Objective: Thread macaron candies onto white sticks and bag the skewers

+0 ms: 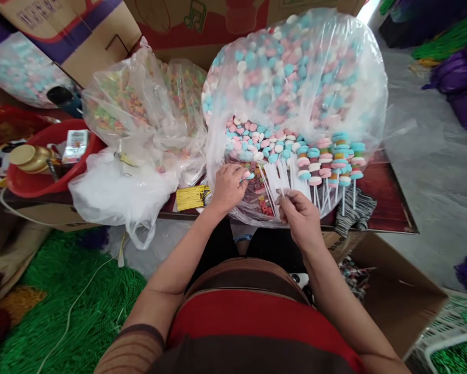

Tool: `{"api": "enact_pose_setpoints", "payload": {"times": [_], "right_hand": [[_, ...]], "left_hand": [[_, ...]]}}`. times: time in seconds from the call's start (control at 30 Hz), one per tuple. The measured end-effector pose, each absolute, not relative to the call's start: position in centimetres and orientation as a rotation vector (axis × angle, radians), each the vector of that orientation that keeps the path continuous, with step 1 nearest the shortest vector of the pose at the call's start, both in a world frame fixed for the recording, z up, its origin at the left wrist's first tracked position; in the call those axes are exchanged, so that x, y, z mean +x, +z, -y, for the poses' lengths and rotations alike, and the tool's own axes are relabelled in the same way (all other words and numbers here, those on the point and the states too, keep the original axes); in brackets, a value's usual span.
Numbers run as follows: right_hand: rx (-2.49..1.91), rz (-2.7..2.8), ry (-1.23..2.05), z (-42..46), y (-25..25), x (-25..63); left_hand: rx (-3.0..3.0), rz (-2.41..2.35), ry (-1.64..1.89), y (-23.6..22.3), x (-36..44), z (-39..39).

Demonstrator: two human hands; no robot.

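My left hand (229,188) is closed, with pink, white and blue candies (248,175) between thumb and fingertips. It is over the front of a clear plastic bag, beside small red ring-shaped sweets (265,205). My right hand (301,215) pinches the end of a white stick at the bundle of white sticks (276,176); its fingertips partly hide the stick. Beyond both hands lies a heap of loose pastel candies (256,139). To the right, several finished-looking candy skewers (325,158) lie with layered pink, white and blue discs on white sticks.
A large bag of pastel candies (295,67) fills the back of the table. Bags of orange-green sweets (139,98), yellow twist ties (192,198) and a red basin (23,184) are on the left. A striped glove (356,210) lies near the right edge, above an open carton (397,291).
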State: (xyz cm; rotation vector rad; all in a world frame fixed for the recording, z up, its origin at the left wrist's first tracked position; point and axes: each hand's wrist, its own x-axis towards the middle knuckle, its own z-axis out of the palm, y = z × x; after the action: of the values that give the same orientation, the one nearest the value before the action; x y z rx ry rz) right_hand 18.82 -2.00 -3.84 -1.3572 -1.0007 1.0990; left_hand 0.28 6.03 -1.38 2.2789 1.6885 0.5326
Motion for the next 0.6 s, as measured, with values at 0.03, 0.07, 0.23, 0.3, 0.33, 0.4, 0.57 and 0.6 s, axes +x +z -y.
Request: {"api": "enact_pose_setpoints", "payload": {"times": [0.03,0.07,0.23,0.3,0.33,0.4,0.57,0.6], "right_hand": [[-1.376,1.055,1.053,1.4,-3.4,18.4],[-1.392,1.121,1.008,0.7,-3.1,17.9],[-1.356,1.349,0.865,-2.1,-2.2,15.8],[-1.35,1.328,0.921,-2.6,-2.3,15.3],[-1.347,1.302,0.977,-2.7,-2.4,15.2],[-1.344,1.245,1.099,-2.8,-2.5,15.0],[-1.335,1.17,1.184,-2.9,-2.4,15.0],[-1.33,1.165,1.18,-2.9,-2.3,15.0]], "left_hand": [[2.274,-1.693,0.543,-1.5,0.3,-5.9],[2.26,-1.686,0.556,-1.6,0.2,-5.8],[2.145,-1.493,0.701,-1.8,-0.3,-5.1],[2.073,-1.406,0.783,-2.1,-0.6,-4.8],[2.031,-1.375,0.818,-2.3,-0.7,-4.6],[1.932,-1.322,0.872,-2.7,-0.9,-4.5],[1.554,-1.15,0.923,-2.9,-1.0,-4.2],[1.489,-1.142,0.927,-2.7,-0.9,-4.2]]}}
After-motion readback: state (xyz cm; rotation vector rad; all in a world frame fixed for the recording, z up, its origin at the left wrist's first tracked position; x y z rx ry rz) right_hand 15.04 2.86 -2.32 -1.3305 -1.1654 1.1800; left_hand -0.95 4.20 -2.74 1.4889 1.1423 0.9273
